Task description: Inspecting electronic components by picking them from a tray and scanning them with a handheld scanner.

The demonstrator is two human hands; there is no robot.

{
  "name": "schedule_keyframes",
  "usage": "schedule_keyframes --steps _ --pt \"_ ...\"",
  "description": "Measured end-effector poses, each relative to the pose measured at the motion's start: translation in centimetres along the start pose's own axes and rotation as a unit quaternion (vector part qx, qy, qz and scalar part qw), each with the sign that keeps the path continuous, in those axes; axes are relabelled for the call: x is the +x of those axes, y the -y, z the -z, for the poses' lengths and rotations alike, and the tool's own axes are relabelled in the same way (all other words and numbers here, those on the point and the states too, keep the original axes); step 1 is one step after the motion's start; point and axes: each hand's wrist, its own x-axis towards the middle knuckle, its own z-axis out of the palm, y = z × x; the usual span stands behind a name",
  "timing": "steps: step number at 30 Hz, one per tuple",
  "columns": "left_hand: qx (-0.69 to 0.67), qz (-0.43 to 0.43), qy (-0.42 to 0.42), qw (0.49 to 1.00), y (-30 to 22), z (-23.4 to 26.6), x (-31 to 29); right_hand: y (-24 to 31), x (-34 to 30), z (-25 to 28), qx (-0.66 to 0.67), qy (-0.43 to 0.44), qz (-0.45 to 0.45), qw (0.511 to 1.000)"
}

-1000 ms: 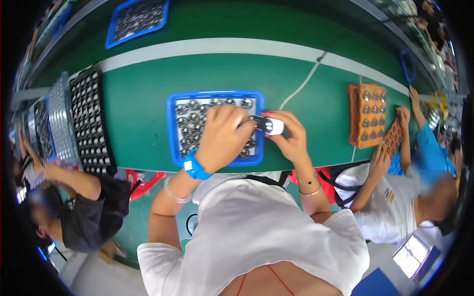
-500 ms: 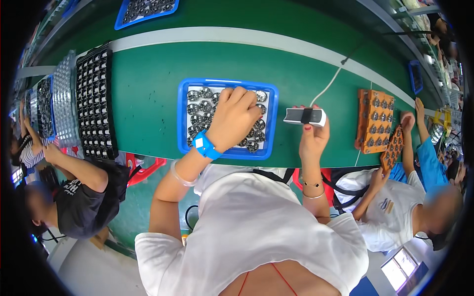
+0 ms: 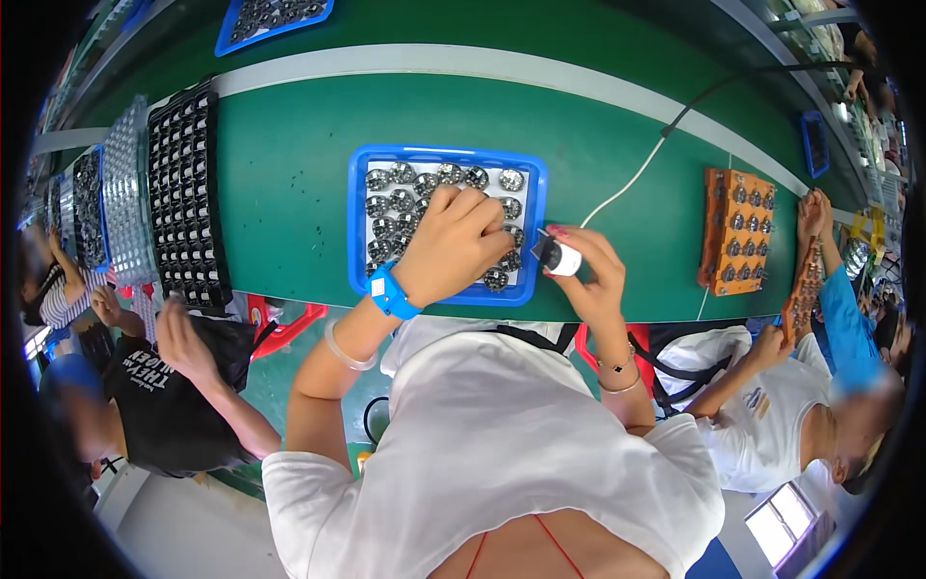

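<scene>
A blue tray (image 3: 449,151) with a white liner lies before me, holding rows of small round black-and-silver metal parts (image 3: 449,174). Over its middle is my left hand (image 3: 453,236), back upward, its fingers curled down and pressed together among the parts. What those fingertips hold, if anything, is hidden. Just past the tray's right wall, my right hand (image 3: 596,280) grips a white-and-black corded handheld device (image 3: 561,259), tilted with its dark end toward the tray. A pale cable (image 3: 624,189) runs from it toward the back.
Black trays of parts (image 3: 183,193) and clear trays (image 3: 128,193) stand at the left. Orange blocks with round parts (image 3: 738,232) stand at the right, where a co-worker holds an orange plate (image 3: 803,289). Another co-worker sits at the left. Another blue tray (image 3: 275,21) is farther back.
My right hand has moved left and slightly down, turning the device's dark end to the tray's edge. My left hand has shifted slightly down. At the right, the co-worker's orange plate has been raised.
</scene>
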Motion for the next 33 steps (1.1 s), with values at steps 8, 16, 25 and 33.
schedule_keyframes --steps 8,16,25,33 --pt "-0.051 0.023 -0.072 0.996 -0.9 0.1 0.1 0.0 0.5 -0.7 0.004 -0.002 0.037 0.999" --pt "-0.014 0.035 -0.038 0.999 -0.2 -1.0 -0.1 -1.0 -1.5 -0.6 0.173 -0.136 -0.074 0.973" --pt "-0.007 0.134 -0.066 0.989 -3.5 -1.5 -1.0 0.4 -2.3 0.1 0.092 -0.056 -0.040 0.993" --pt "0.029 0.096 -0.057 0.993 -4.0 -1.7 -1.9 0.9 -1.5 0.2 0.031 0.020 -0.033 0.999"
